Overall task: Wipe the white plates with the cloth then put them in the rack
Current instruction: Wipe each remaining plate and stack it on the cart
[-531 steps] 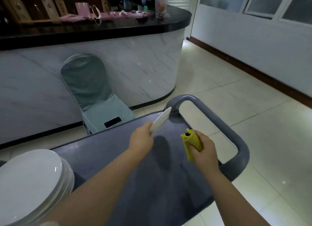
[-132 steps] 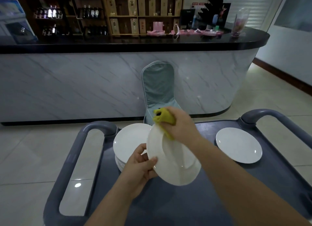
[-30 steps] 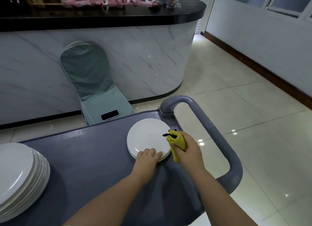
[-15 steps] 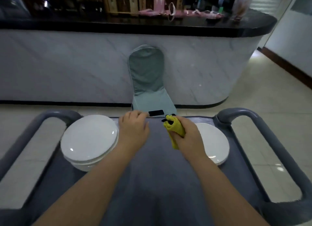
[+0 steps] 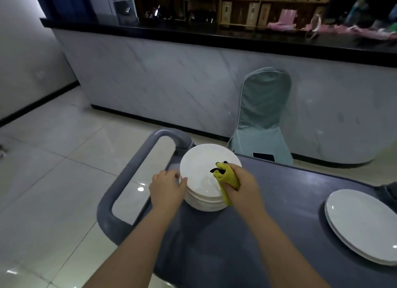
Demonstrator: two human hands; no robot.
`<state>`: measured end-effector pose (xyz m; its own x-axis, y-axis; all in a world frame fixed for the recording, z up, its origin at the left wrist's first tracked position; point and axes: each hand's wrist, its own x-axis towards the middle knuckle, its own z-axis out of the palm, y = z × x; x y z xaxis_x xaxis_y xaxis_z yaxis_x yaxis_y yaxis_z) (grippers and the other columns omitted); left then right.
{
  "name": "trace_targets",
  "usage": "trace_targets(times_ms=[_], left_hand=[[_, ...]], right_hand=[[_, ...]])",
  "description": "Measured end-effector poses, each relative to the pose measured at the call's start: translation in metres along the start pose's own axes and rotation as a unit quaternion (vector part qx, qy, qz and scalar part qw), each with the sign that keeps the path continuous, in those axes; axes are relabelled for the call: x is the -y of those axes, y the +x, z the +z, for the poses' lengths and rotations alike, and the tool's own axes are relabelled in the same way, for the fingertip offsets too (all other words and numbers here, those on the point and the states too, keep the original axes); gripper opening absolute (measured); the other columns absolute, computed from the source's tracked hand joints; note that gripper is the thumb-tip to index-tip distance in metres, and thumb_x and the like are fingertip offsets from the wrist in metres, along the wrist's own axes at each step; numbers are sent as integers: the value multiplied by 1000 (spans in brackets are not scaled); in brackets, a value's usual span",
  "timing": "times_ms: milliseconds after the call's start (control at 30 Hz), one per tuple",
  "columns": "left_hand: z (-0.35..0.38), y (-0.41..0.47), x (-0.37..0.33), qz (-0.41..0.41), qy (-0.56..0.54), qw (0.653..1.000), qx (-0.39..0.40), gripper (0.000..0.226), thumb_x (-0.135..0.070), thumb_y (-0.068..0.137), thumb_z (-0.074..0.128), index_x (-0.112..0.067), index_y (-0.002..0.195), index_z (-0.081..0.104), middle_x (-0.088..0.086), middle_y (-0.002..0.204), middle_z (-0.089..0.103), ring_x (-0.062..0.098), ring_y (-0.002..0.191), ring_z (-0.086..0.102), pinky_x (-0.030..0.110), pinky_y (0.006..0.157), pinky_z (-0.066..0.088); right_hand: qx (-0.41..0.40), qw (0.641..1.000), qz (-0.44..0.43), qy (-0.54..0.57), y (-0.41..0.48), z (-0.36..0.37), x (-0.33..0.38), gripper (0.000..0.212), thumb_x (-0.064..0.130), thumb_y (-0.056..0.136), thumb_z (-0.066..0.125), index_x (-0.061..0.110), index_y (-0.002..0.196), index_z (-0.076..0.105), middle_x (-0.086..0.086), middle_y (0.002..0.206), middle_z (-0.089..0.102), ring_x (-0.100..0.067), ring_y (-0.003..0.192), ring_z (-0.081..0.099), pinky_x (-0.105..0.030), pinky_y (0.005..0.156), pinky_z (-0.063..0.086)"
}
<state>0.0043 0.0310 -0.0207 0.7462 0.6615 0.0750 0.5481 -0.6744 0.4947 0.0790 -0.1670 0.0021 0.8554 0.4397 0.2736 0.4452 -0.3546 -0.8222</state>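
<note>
At the left end of a grey cart (image 5: pixel 279 201), a person starts on another plate. The left hand (image 5: pixel 166 186) sits against the left rim of the top plate (image 5: pixel 199 165) of a stack (image 5: pixel 204 204), thumb on the rim; whether it grips yet cannot be told. The right hand (image 5: pixel 242 186), fist closed round a bunched yellow cloth (image 5: pixel 227 176), hovers over that plate's right side. Two plates (image 5: pixel 361 221) lie at the cart's right end. Next, seemingly, comes lifting the top plate clear for wiping, which calls for a firm hold on its rim.
</note>
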Motion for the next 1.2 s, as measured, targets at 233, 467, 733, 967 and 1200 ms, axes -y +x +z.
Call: trace_targets(times_ms=[233,467,733,967,1200], left_hand=[[14,12,-2,-80,-103,982,136,42,-54,87,58,-22,62,45,-5,62,53,15,61,52,26,50,35],[10,37,16,-110,-189,953,209,42,-31,88,66,-14,53,51,0,56,60,15,57,55,24,57,43],[-51,63,8,-151,-446,863,183,19,-19,94,58,-1,90,59,15,87,65,29,75,65,31,49,55],[-101,95,-46,-33,-350,909,224,19,-19,88,64,-12,75,52,20,88,66,30,67,65,33,50,55],[-103,80,-18,-110,-468,824,299,40,-8,92,60,-12,130,50,21,114,62,31,80,67,39,55,57]], right_hand=[[-8,1000,19,-5,0,12,1,33,21,88,71,22,121,65,7,117,67,-15,109,60,-42,94,48],[-60,997,37,7,-5,9,6,40,27,87,72,59,106,60,32,108,63,5,103,58,-15,84,45],[-114,993,18,15,-2,-5,10,42,21,86,74,56,105,60,32,105,64,7,97,60,-2,79,40],[-126,991,12,30,7,-10,20,32,25,87,74,48,106,62,25,102,66,0,96,62,-7,78,44],[-150,987,5,52,1,-22,40,45,22,87,73,62,100,58,35,99,64,11,94,59,0,75,40]])
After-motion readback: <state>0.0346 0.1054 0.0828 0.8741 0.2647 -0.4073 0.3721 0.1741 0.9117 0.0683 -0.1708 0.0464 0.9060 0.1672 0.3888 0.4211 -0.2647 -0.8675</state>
